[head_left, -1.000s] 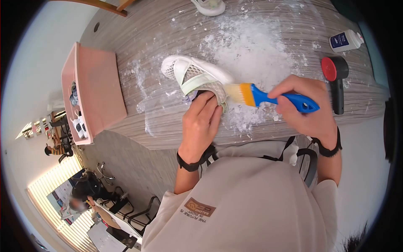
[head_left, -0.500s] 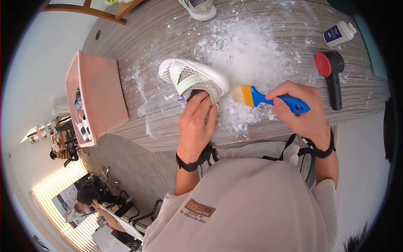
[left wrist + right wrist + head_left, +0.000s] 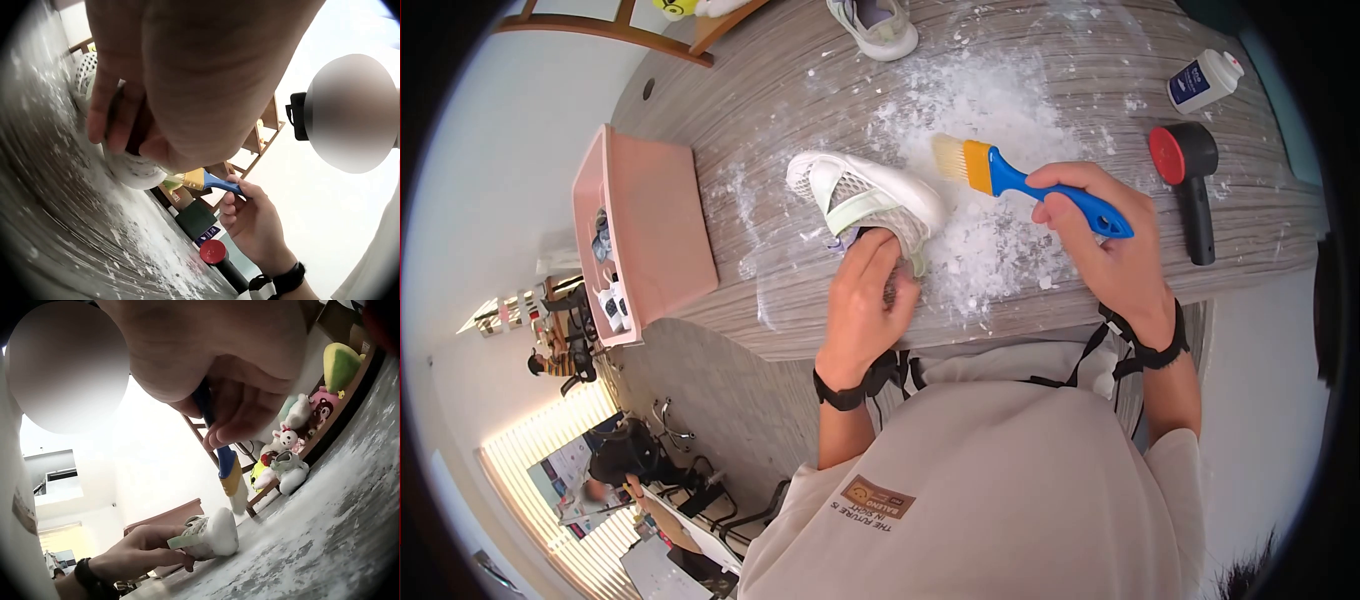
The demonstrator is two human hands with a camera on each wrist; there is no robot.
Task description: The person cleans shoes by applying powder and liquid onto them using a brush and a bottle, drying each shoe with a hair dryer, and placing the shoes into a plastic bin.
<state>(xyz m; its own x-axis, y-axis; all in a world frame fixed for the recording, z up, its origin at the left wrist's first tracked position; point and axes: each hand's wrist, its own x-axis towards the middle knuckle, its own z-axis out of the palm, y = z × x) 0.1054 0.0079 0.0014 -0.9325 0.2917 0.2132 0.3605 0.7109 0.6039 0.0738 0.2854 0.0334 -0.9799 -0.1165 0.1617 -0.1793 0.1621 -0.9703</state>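
A white and grey mesh shoe [image 3: 870, 190] with a pale green strap stands tilted on the wood-grain table. My left hand [image 3: 862, 305] grips it at the heel end, fingers tucked into the opening and thumb outside. In my right hand [image 3: 1108, 240] is a flat brush [image 3: 977, 166] with a blue handle, yellow band and pale bristles, pinched by the handle between thumb and fingers. Its bristles hang beyond the shoe's sole side, over white powder [image 3: 1000, 115] spread on the table. In the right wrist view the bristles [image 3: 239, 503] show apart from the shoe [image 3: 219, 534].
Another pale shoe [image 3: 880, 35] stands at the far edge. To the right are a white bottle [image 3: 1205, 82] with a dark blue label and a black tool [image 3: 1197, 195] with a red round face. A pink bin [image 3: 665, 220] with items inside stands left; people sit beyond.
The brush came off the shoe's side, where its bristles were a second ago, and moved up toward the table's far side. My left hand has kept its grip on the shoe.
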